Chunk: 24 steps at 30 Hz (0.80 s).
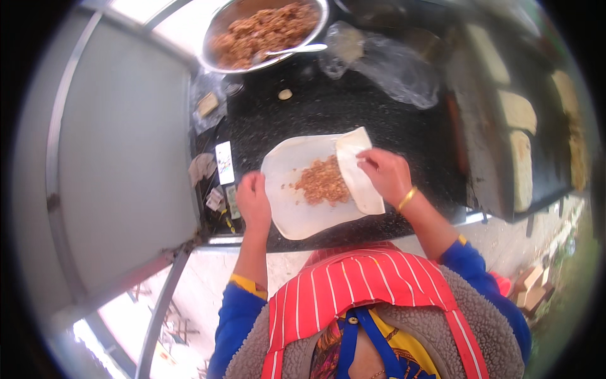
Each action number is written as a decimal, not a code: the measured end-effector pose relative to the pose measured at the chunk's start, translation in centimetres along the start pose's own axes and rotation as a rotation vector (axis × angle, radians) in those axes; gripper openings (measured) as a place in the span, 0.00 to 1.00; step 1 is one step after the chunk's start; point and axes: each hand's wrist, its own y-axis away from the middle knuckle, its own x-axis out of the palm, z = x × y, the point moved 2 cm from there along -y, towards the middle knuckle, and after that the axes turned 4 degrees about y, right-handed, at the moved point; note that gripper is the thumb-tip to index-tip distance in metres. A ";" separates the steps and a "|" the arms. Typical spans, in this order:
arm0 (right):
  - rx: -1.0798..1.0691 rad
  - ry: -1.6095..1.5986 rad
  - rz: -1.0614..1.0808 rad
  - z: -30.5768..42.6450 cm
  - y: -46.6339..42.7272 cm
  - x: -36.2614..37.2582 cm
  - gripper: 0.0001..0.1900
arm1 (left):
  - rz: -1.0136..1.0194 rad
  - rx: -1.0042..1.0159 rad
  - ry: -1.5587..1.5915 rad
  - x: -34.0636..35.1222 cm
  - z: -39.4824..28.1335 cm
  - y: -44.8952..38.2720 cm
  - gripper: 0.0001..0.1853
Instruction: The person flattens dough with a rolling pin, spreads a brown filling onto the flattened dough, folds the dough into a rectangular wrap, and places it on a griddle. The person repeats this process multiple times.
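A thin sheet of dough (284,161) lies on the black speckled countertop (303,113), its right side folded over in a flap (355,166). Brown minced filling (324,182) is spread beside the flap, partly under it. My right hand (386,175), with a yellow bangle at the wrist, has thumb and fingers at the flap's right edge; whether they pinch it is unclear. At the sheet's left edge is my left hand (254,199), fingers curled, their grip on the dough hard to make out.
A metal bowl (204,57) of filling with a spoon (303,49) stands at the far edge, near a clear plastic bag (402,71). A small dough piece (285,94) lies nearer. Left are a white phone-like item (225,162) and banknotes (233,201). Flatbreads (522,170) rest on a griddle (547,156) at right.
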 end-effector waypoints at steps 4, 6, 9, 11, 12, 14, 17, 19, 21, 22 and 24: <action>-0.247 -0.027 0.196 2.2 -8.1 5.7 0.11 | -0.011 -0.406 -0.350 -3.3 6.6 9.4 0.12; -0.333 0.002 0.242 4.5 -11.3 9.6 0.12 | 0.048 -0.555 -0.323 -2.6 4.6 11.0 0.13; -0.460 0.157 0.397 8.6 -13.7 15.7 0.11 | 0.081 -0.502 -0.473 -1.1 2.3 11.6 0.13; -0.518 0.261 0.563 9.6 -14.3 18.9 0.10 | 0.074 -0.532 -0.398 -0.9 2.3 11.6 0.12; -0.543 0.324 0.647 10.1 -14.2 19.5 0.10 | 0.054 -0.608 -0.246 -0.8 2.5 11.8 0.11; -0.604 0.362 0.677 10.5 -14.0 19.8 0.10 | -0.024 -0.715 0.085 -0.6 3.2 12.4 0.11; -0.456 0.243 0.804 11.0 -14.0 18.3 0.06 | -0.129 -0.816 0.501 0.0 4.1 13.5 0.12; -0.414 0.205 0.848 11.1 -14.1 17.9 0.06 | -0.087 -0.885 0.603 -0.3 3.4 12.8 0.12; -0.516 0.275 0.845 11.3 -13.8 17.4 0.07 | -0.077 -0.849 0.676 -0.6 2.5 12.4 0.12; -0.516 0.261 0.867 11.5 -13.9 17.0 0.07 | -0.068 -0.833 0.711 -0.7 2.0 12.3 0.11; -0.512 0.234 0.909 11.8 -15.0 15.6 0.07 | -0.011 -0.737 0.635 -0.8 0.9 12.6 0.10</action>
